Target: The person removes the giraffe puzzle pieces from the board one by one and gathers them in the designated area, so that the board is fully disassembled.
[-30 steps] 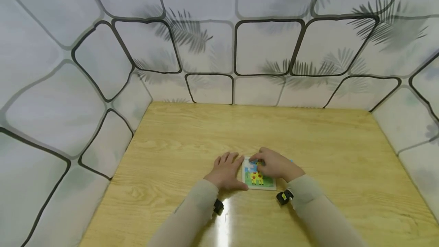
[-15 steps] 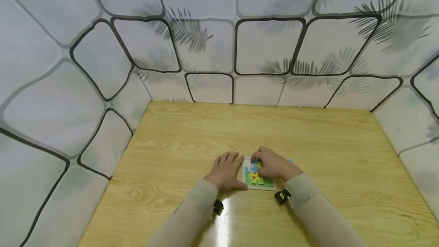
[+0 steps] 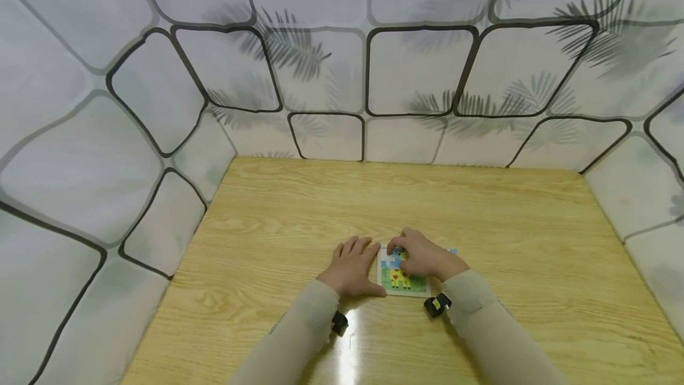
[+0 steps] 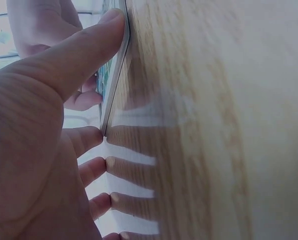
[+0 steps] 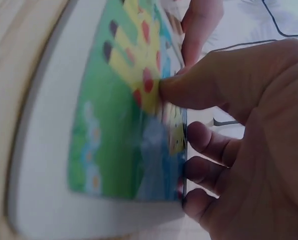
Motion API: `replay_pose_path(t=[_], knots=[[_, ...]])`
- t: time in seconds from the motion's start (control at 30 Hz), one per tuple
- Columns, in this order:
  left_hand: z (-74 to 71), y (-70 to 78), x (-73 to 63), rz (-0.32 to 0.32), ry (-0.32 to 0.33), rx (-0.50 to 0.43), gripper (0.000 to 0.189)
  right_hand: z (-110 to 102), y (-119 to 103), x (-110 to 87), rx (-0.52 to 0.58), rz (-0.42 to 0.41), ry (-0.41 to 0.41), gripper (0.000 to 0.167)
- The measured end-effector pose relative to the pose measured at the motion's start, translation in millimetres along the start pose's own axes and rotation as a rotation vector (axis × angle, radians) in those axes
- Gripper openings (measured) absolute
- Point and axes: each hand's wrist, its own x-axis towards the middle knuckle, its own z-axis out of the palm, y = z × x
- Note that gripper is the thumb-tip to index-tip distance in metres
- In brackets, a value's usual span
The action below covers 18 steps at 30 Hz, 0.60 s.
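A small jigsaw puzzle (image 3: pixel 417 285) showing a yellow giraffe with red spots lies in a white-edged tray (image 3: pixel 408 294) on the wooden table. My left hand (image 3: pixel 350 267) spreads along the tray's left side. Its thumb (image 4: pixel 101 32) rests on the near corner, with the index fingertip at the far one. Over the upper part of the puzzle, my right hand (image 3: pixel 424 254) bends its fingers, holding a puzzle piece with the giraffe's head (image 3: pixel 403 253) between thumb and fingers. In the right wrist view the thumb (image 5: pixel 181 92) touches the giraffe's body. A pale gap (image 3: pixel 384 256) shows at the upper left.
A bit of blue (image 3: pixel 453 251) sticks out beyond the right hand. The wooden table (image 3: pixel 299 207) extends around the puzzle, with patterned fabric walls (image 3: pixel 326 88) at the back and both sides. Black wrist cameras (image 3: pixel 437 305) hang below the cuffs.
My right hand has shifted slightly left, its fingers moving over the top of the puzzle; more of the giraffe's head shows between them. The left hand stays in place.
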Motion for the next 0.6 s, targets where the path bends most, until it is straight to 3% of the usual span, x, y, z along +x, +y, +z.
replay_pose_path(t=[0.33,0.6], knots=[[0.6,0.7,0.7,0.003,0.001,-0.015,0.104,-2.3,-11.6,-0.5,-0.073,0.054,0.067,0.031],[-1.3,0.3,-0.6,-0.001,-0.009,-0.022,0.104,-2.0,-9.6,-8.7,-0.163,-0.06,0.124,0.024]])
